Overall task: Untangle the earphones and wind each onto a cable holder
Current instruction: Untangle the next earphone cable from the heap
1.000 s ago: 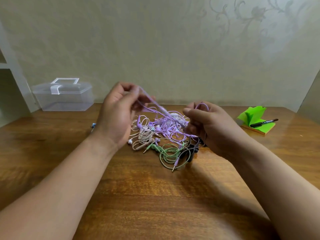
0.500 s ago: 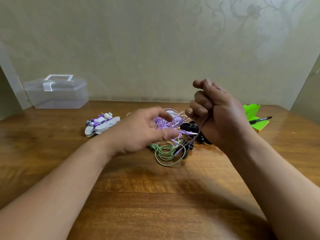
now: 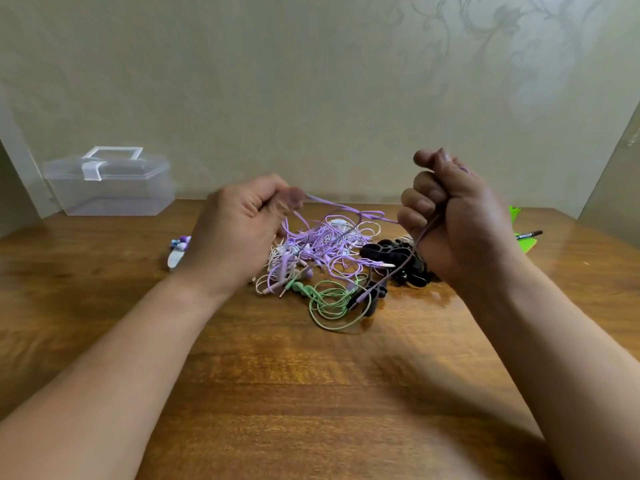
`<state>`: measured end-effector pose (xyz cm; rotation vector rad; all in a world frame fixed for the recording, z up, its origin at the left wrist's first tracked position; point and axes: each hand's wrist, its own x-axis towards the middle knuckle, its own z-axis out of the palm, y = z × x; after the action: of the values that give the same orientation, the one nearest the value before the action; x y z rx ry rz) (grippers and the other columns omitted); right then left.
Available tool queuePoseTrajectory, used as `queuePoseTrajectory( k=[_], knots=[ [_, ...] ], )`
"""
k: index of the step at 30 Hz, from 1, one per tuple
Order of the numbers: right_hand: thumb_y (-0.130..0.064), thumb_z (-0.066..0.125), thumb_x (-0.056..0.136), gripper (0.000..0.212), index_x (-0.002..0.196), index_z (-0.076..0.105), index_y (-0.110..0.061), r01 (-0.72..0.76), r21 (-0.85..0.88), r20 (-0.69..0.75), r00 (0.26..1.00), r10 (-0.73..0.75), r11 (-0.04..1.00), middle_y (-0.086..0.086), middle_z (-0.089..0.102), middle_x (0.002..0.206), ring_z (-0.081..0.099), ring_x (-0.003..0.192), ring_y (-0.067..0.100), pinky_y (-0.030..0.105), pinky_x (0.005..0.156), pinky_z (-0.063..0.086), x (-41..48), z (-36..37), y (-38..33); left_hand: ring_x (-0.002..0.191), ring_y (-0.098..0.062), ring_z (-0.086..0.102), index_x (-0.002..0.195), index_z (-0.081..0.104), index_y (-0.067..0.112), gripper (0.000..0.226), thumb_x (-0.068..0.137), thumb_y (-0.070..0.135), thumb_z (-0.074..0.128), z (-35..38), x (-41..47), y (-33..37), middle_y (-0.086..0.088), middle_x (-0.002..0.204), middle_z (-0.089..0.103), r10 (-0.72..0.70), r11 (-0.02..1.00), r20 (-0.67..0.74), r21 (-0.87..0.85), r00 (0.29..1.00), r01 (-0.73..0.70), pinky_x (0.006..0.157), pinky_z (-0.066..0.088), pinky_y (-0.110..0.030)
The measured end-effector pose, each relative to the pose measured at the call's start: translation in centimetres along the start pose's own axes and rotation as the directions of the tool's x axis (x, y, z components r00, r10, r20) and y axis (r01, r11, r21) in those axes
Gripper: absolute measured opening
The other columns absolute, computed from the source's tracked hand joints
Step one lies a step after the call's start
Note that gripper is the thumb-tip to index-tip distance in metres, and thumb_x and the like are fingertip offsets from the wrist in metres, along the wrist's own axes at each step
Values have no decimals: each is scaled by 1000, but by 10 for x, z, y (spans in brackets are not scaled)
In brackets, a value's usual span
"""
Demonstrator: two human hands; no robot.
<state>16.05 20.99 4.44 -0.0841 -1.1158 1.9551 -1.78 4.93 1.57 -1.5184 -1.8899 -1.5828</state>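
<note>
earphones [image 3: 325, 251] lie tangled on wooden table [image 3: 277, 375] by patterned wall [image 3: 311, 81].

- Fingertips [image 3: 291, 199] of left hand [image 3: 239, 233] are motion-blurred where purple cable [image 3: 346, 207] is pinched.
- White cable holder [image 3: 175, 260] is half hidden behind that hand.
- Green notepad [image 3: 527, 244] and pen [image 3: 530, 233] are mostly covered by right hand [image 3: 457, 220].
</note>
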Motion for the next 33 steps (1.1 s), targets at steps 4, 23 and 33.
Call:
queuePoseTrajectory(
  k=[4, 23, 33],
  knots=[
    [-22, 44, 111, 23, 95, 57, -13, -47, -87, -10, 999, 46, 995, -5, 22, 60, 24, 47, 7, 18, 38, 21, 2, -4, 0, 83, -28, 62, 84, 62, 21, 29, 108, 31, 50, -7, 10, 3, -10, 82, 65, -134, 927, -180, -370, 975, 59, 87, 56, -51],
    [-25, 44, 112, 24, 95, 57, -13, 89, -223, 73, 995, -74, 971, -4, 25, 57, 17, 49, 10, 17, 40, 19, -2, -3, -3, 64, -7, 60, 102, 75, 34, 21, 86, 48, 79, 7, -6, 8, 7, 71, 70, -142, 987, 456, 137, 879, 89, 69, 47, -31],
    [-9, 64, 100, 17, 105, 72, -23, 224, -825, 299, 952, 64, 519, -9, 64, 81, 53, 66, 11, 25, 60, 44, -8, -13, 4, 72, -9, 62, 90, 75, 14, 3, 93, 14, 75, 7, 1, 7, -2, 78, 72, -27, 958, 295, -264, 955, 108, 71, 50, -24]
  ],
)
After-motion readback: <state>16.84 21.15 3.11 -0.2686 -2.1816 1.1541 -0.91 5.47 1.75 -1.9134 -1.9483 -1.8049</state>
